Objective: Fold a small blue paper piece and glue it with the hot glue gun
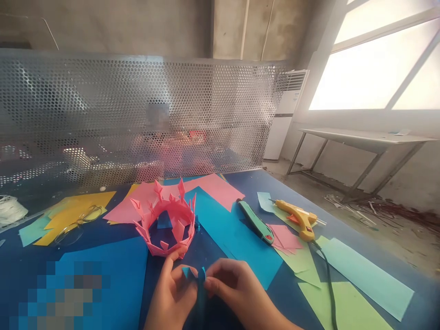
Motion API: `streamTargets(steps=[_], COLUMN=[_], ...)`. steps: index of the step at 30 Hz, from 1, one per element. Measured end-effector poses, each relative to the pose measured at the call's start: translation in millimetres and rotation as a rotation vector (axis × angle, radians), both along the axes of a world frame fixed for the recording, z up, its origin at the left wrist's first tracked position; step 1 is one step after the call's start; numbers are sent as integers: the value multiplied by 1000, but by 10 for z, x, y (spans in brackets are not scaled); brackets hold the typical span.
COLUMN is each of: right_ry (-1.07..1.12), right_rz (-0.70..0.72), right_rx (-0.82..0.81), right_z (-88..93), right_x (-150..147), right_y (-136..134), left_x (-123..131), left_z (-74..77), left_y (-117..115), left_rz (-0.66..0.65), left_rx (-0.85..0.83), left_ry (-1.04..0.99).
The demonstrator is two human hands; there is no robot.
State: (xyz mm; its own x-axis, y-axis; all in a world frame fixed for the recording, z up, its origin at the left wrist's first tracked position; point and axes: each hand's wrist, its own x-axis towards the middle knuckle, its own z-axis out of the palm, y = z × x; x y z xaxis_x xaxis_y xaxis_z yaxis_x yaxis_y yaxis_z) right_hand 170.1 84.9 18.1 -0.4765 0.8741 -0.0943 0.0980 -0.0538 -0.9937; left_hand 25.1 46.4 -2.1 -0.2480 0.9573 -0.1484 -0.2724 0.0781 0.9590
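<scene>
My left hand and my right hand meet at the bottom middle of the head view, both pinching a small folded blue paper piece between fingertips. Just beyond my fingers stands a pink paper crown with spiky points, forming a ring on the blue table. The left index finger almost touches the crown's near rim.
A green utility knife and a yellow glue gun with its black cord lie to the right. Pink, blue, yellow and green paper sheets cover the table. Glasses lie on yellow paper at left. A perforated metal screen stands behind.
</scene>
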Motion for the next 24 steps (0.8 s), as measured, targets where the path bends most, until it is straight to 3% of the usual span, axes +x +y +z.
streamTargets(steps=[14, 24], right_ry=[-164, -119], right_rz=[-40, -76], right_rx=[263, 253], right_z=[-53, -47], right_x=[10, 16], right_y=[0, 17], left_x=[2, -6], left_z=[96, -16], left_y=[-2, -22], left_rz=[-76, -93], left_rx=[62, 94], left_ry=[-108, -41])
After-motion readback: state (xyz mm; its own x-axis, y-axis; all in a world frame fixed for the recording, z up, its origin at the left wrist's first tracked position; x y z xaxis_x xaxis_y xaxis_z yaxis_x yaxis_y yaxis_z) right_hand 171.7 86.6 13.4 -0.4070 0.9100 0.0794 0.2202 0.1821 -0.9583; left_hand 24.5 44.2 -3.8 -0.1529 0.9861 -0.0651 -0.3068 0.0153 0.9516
